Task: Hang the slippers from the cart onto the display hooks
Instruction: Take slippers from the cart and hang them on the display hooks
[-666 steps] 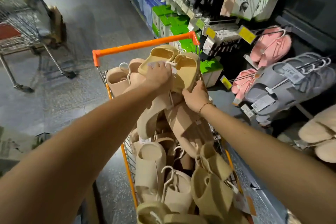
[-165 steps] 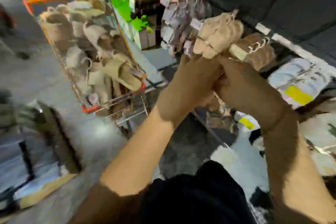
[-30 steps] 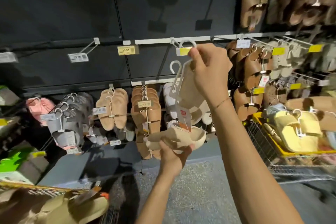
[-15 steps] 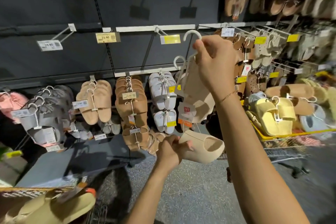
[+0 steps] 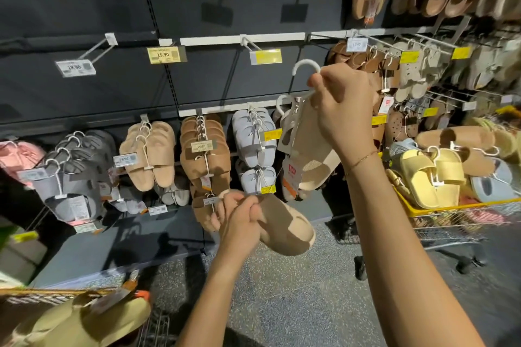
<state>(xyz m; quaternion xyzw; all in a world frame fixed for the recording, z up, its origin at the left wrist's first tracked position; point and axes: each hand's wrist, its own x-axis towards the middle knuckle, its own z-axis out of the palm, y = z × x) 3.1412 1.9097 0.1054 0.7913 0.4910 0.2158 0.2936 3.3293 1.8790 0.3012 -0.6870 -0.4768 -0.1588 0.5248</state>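
My right hand [image 5: 342,110] grips the white plastic hangers [image 5: 306,69] of beige slippers [image 5: 310,155] and holds them up in front of the display wall. A red-and-white tag dangles below them. My left hand [image 5: 239,215] grips the heel end of a loose beige slipper [image 5: 284,227] lower down. An empty display hook [image 5: 249,43] with a yellow price tag [image 5: 265,56] juts out up and left of the hangers. The orange cart [image 5: 36,294] with more beige slippers [image 5: 84,321] sits at the bottom left.
Pink, grey, beige, brown and pale blue slippers hang on the lower row of hooks [image 5: 201,132]. Two more empty hooks with price tags [image 5: 76,67] are at upper left. A yellow-rimmed cart [image 5: 451,207] full of yellow and tan slippers stands on the right.
The view has shifted left along the wall. My right hand has lowered the hangers slightly, and my left hand has taken a fuller grip on the loose slipper, which has tipped further down.
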